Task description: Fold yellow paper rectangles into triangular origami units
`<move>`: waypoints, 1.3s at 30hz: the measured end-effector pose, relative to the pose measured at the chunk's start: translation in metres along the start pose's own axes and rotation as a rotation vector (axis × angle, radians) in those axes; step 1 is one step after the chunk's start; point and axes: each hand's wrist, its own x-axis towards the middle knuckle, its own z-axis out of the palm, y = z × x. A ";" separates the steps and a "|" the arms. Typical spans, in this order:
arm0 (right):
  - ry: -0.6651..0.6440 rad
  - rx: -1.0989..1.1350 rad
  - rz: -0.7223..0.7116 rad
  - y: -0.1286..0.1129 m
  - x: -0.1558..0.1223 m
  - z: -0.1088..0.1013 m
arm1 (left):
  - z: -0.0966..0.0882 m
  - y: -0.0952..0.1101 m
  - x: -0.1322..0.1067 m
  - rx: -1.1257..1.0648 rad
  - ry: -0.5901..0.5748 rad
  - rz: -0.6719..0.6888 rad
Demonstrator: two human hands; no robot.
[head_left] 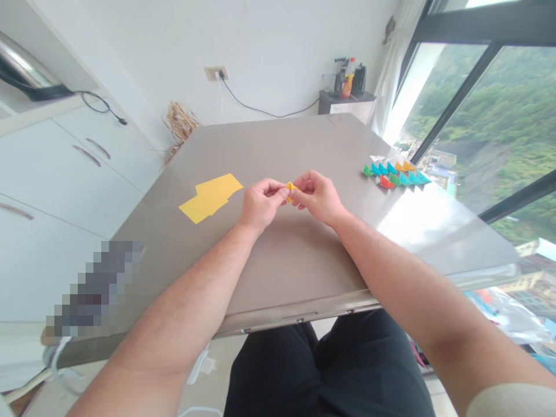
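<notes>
- The left hand (259,205) is one of two hands in view. Its fingers are curled narrow, and thumb and forefinger pinch one small yellow paper piece (291,187) at its left end.
- The right hand (319,196) closes the same way on the right end of the small yellow paper piece, so the two hands' fingertips nearly meet.
- The small yellow paper piece is a single folded scrap, held just above the table (282,260) near the table's middle. Most of it is hidden by the fingers.
- Left of the small yellow paper piece, near but not touching it, flat yellow sheets (211,197) lie overlapping on the table. At least two show, and the exact count cannot be told.
- Right of the small yellow paper piece and well apart from it, folded triangles (397,174) sit in two close rows. There are about eleven: roughly six cyan, two green, two orange and one red.
- Just beyond those rows lie a few white scraps (377,157), too small to count.
- Far behind the small yellow paper piece, one wall socket (216,73) has one dark cable plugged in.
- Behind and to the right, one small cabinet (347,104) carries several bottles.
</notes>
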 end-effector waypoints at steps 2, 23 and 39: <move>0.019 0.010 0.012 0.000 0.000 0.002 | 0.002 0.000 -0.001 -0.010 0.033 0.016; 0.091 0.003 -0.036 0.006 0.002 0.004 | 0.006 -0.004 -0.002 -0.001 0.079 0.089; 0.163 -0.138 -0.138 0.008 0.000 0.006 | 0.012 0.009 -0.009 -0.058 0.029 -0.065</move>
